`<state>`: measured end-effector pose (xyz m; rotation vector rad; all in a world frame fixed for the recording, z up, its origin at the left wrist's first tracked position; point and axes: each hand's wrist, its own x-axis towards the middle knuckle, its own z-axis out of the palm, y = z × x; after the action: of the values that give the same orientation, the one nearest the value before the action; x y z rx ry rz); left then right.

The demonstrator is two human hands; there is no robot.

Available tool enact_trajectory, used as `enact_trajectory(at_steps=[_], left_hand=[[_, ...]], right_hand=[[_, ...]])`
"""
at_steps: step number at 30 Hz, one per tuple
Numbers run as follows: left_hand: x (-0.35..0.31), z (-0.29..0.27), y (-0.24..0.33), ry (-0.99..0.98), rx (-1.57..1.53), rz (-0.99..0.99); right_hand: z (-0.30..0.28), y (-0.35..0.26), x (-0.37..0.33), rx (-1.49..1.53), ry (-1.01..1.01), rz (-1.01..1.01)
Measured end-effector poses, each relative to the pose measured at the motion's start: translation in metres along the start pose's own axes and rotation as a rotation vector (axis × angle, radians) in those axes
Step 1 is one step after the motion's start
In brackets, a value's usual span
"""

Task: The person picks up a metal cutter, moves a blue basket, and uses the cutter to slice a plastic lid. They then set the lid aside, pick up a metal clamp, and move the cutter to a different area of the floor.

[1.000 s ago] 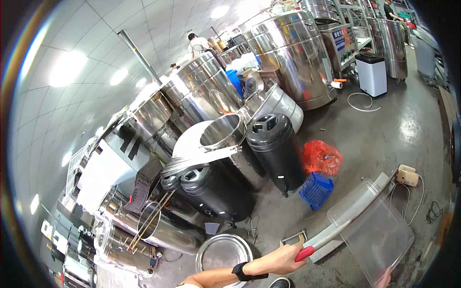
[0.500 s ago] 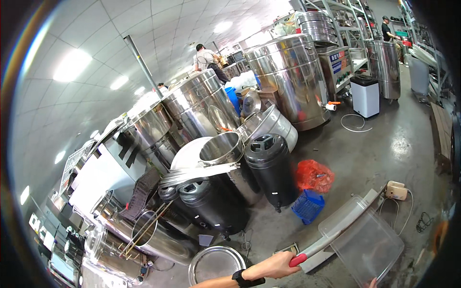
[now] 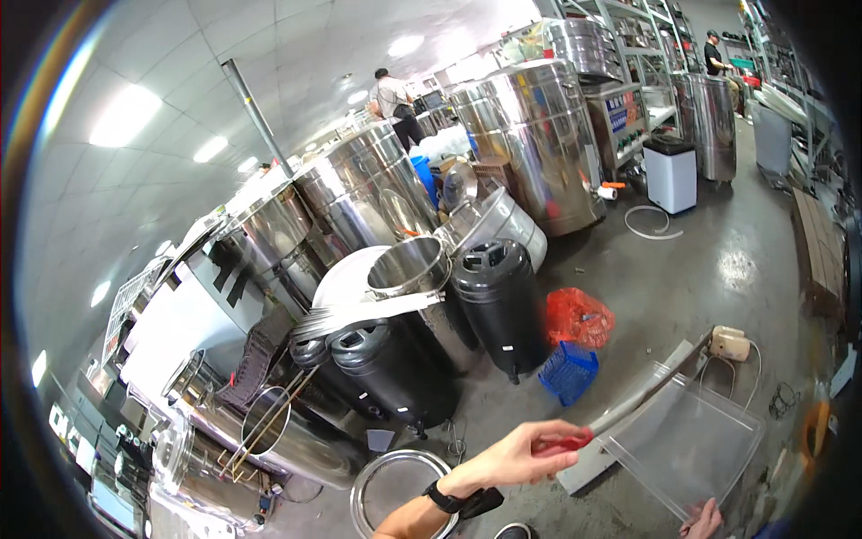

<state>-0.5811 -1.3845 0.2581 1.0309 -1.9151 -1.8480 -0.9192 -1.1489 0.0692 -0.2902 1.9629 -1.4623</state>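
Note:
My left hand, a black watch on its wrist, is closed round the red handle of a long grey lever. This lever slants up and away to the right, above a long white base on the floor, and seems joined to it near the far end. A flat transparent plastic tray or lid lies beside and partly over the base. At the bottom right, my right hand grips its near edge, only the fingers and part of the hand showing.
A beige box with a cord sits at the base's far end. A blue basket, red plastic bag and black barrel stand beyond. A round metal lid lies left. Steel drums fill the back; two people stand farther off.
My left hand has risen with the red handle, lifting the lever's near end from the base. More of my right hand shows at the tray's edge. The view has shifted slightly.

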Motion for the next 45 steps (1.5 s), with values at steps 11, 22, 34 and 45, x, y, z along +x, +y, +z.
enact_trajectory(at_steps=[11, 22, 34, 45], left_hand=[[0.000, 0.016, -0.012, 0.272, 0.034, -0.138], [0.008, 0.042, -0.227, 0.335, 0.381, -0.320], [0.026, 0.057, -0.305, 0.412, 0.518, -0.146], [0.018, 0.056, -0.321, 0.378, 0.691, -0.199]], right_hand=[[-0.160, 0.097, -0.064, 0.254, 0.247, 0.075], [-0.165, 0.125, -0.022, 0.411, 0.695, -0.082], [-0.057, 0.192, 0.110, 0.604, 0.724, -0.037], [-0.051, 0.210, 0.086, 0.147, 0.169, 0.455]])
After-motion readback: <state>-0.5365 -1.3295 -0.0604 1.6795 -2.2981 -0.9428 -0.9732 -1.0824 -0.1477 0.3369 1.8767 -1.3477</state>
